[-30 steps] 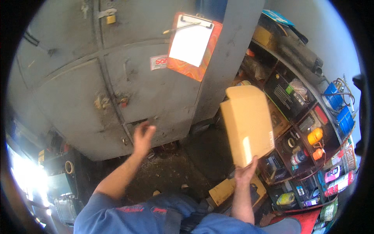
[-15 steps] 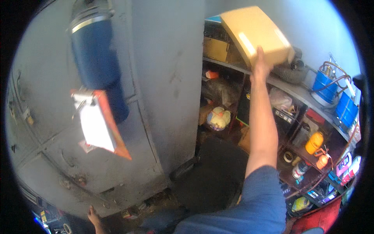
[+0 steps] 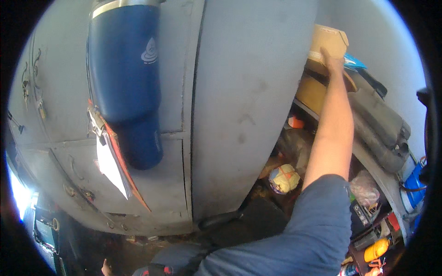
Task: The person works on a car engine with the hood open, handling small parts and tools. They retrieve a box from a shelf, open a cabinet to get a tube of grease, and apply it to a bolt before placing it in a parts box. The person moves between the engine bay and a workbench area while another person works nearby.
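1. Your right hand [image 3: 332, 62] is stretched far up and to the right. Its fingers lie flat and open against the side of a tan cardboard box [image 3: 328, 42], pressing it and not wrapped round it.
2. The cardboard box sits high on the top shelf [image 3: 368, 158], at the far right, with its flaps shut. You cannot see what is in it.
3. Just below the box lies a flat yellow-brown carton [image 3: 312, 94]. To the right of your arm lie long dark grey bundles [image 3: 380, 124] on the same shelf.
4. Lower in the open shelves sit a round yellow and blue ball-like thing [image 3: 284, 178], a small orange piece [image 3: 295, 123] and a clear bag [image 3: 364, 188].
5. At the near right are a blue bucket [image 3: 414, 191] and a yellow bottle [image 3: 376, 249].
6. Your left hand [image 3: 107, 267] only peeks in at the bottom edge, near the floor. You cannot tell if its fingers are open or closed.
7. A big blue cup [image 3: 126, 87] hangs on the left in front of the grey metal cabinet [image 3: 248, 101], with a clipboard [image 3: 113, 161] below it.
8. Half a second ago the box was tipped in the air, above the shelf. Now it rests further back, and your arm reaches deeper.
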